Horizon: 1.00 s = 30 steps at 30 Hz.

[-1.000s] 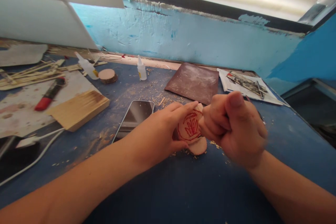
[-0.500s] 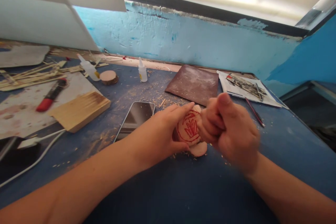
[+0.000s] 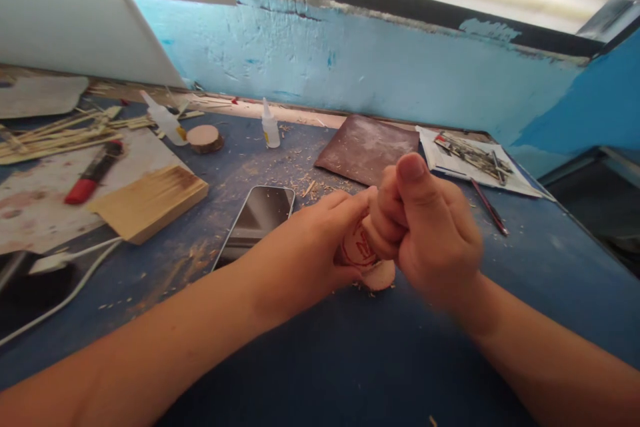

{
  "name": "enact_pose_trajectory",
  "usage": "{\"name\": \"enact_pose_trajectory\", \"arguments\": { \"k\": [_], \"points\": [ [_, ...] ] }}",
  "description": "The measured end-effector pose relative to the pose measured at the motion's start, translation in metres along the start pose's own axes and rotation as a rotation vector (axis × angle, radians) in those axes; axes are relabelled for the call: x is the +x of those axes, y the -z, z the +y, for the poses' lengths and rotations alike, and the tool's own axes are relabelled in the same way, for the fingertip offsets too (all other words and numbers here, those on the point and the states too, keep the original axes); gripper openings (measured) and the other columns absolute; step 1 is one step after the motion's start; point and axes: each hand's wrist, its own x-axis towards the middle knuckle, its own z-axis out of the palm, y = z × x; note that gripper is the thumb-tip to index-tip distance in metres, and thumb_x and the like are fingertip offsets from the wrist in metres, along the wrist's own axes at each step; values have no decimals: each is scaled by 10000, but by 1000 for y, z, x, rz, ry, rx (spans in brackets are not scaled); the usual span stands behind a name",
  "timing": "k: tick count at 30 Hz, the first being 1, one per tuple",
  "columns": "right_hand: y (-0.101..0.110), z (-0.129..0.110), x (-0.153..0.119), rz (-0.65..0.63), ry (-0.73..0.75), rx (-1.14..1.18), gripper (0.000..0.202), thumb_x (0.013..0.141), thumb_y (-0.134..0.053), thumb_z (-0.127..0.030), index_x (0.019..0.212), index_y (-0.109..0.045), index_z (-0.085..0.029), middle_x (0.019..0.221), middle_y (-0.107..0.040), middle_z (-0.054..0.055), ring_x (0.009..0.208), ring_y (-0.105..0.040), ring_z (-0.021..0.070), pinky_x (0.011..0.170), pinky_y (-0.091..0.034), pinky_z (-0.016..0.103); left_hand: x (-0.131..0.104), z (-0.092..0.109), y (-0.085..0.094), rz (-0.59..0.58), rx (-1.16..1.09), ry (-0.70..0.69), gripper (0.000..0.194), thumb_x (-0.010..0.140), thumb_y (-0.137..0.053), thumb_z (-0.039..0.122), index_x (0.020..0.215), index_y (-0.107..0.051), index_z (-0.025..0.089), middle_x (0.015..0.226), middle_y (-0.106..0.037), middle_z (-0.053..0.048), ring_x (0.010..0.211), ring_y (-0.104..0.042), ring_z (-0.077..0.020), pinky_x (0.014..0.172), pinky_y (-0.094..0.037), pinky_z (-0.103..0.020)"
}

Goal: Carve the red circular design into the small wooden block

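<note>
A pale wooden disc with red drawn lines is gripped at its left edge by my left hand, thumb at the near side and fingers at the far side. My right hand is closed in a fist over the disc's right part, thumb on top; whatever it holds is hidden inside the fingers. Beneath the marked disc, another pale round slice lies on the blue table, with small shavings around it.
A phone lies left of my hands, near a wooden block and a red-and-black tool. Farther back are two glue bottles, a wood slice, brown sandpaper and a pencil.
My right hand has moved left over the disc and now covers more of the red drawing. The view has shifted slightly, and my left hand keeps its grip.
</note>
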Motion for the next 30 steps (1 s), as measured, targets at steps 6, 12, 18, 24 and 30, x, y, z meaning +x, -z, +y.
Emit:
{"name": "enact_pose_trajectory", "arguments": {
  "k": [6, 12, 18, 24, 30],
  "points": [
    [-4, 3, -2, 43, 25, 1, 558, 1087, -599, -608, 668, -473, -261, 499, -422, -42, 418, -347, 126, 397, -244, 312, -3, 1, -4, -6, 8, -26, 762, 881, -791, 167, 1576, -514, 316, 1343, -676, -65, 1239, -689, -303, 1086, -581, -473],
    [-5, 10, 1, 191, 95, -67, 542, 1070, -663, -574, 677, -497, -240, 534, -453, -35, 461, -309, 108, 414, -241, 316, -3, 0, -5, -14, 33, 66, 758, 846, -859, 161, 1536, -555, 244, 1444, -652, -130, 1343, -648, -391, 1154, -546, -587],
    [-3, 12, 4, 305, 106, -103, 529, 1068, -669, -558, 686, -482, -244, 551, -418, -40, 474, -329, 114, 410, -233, 299, -1, 1, -3, -34, 53, 85, 832, 821, -918, 193, 1553, -524, 219, 1525, -623, -170, 1454, -571, -425, 1220, -487, -633],
    [-2, 7, 2, 63, 36, 31, 555, 1072, -671, -546, 645, -499, -236, 506, -400, -54, 427, -268, 94, 380, -223, 283, -1, 1, -3, -12, 6, 34, 520, 845, -844, 211, 1324, -645, 249, 1373, -691, -110, 1339, -635, -391, 1126, -555, -578],
    [1, 5, 6, -151, -63, 121, 559, 1090, -643, -530, 638, -487, -240, 492, -397, -67, 403, -248, 83, 390, -298, 262, 0, 2, -5, 20, -36, -21, 565, 886, -824, 240, 1406, -608, 291, 1328, -725, -54, 1234, -673, -334, 1053, -584, -509]
  ]
}}
